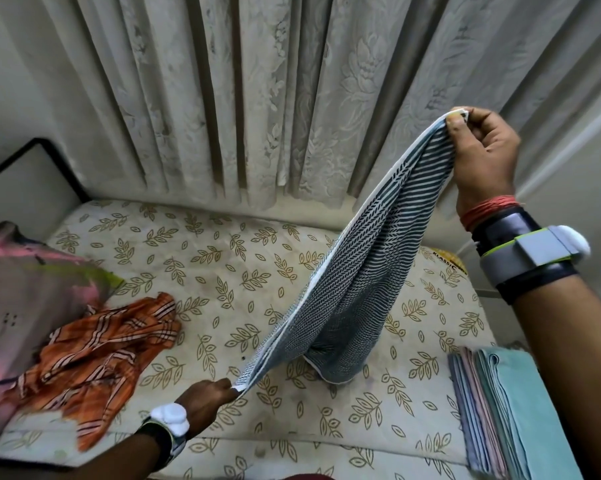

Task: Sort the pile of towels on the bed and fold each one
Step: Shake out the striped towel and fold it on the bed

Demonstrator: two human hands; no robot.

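In the head view, a striped towel [354, 282] is stretched from centre bottom to upper right above the leaf-print bed [223, 271]. One corner is pinched by the raised right hand [482, 157], another is gripped by the left hand [207, 398] low in the frame. An orange checked towel [108, 355] lies crumpled at lower left; folded towels [500, 410] are stacked at lower right.

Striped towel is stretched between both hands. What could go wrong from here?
The right hand pinches only a corner of the striped towel, so it could slip. The towel's sagging middle rests on the mattress and may bunch. The folded stack lies near the right forearm and might get knocked.
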